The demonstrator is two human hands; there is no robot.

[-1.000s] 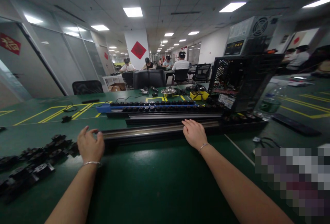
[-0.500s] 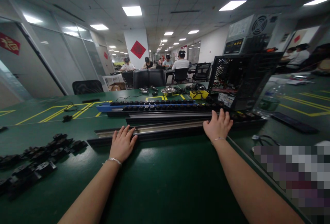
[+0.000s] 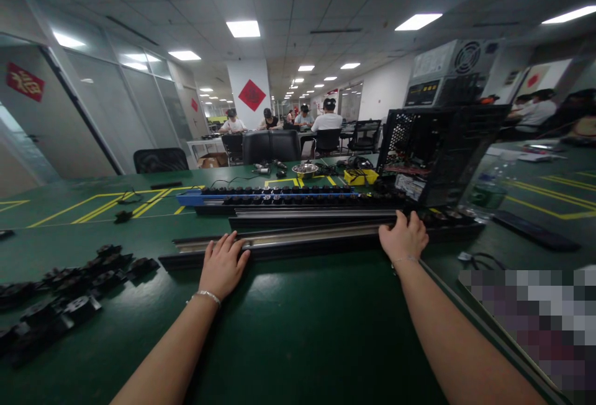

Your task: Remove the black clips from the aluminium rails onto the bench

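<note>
A long black rail with a metallic channel (image 3: 316, 241) lies across the green table in front of me. My left hand (image 3: 223, 266) rests palm down near its left end, fingers loosely spread over the near edge and touching the channel. My right hand (image 3: 404, 236) lies on the right part of the rail, thumb apart, fingertips reaching over the far side. Both hands look open; the right fingertips are partly hard to make out. Just behind lies a second black rail (image 3: 307, 217). Farther back is a blue-ended rail (image 3: 190, 198) lined with small black parts.
Several black parts (image 3: 79, 287) are piled on the left. An open computer case (image 3: 442, 150) stands at right, with power supplies (image 3: 451, 69) on top. Nearby are a plastic bottle (image 3: 488, 187), a dark phone-like slab (image 3: 535, 230), a yellow tray (image 3: 361, 177) and a metal bowl (image 3: 305, 171).
My right hand has shifted a little to the right along the rail. My left hand stays in nearly the same place. The whole view has tilted slightly upward.
</note>
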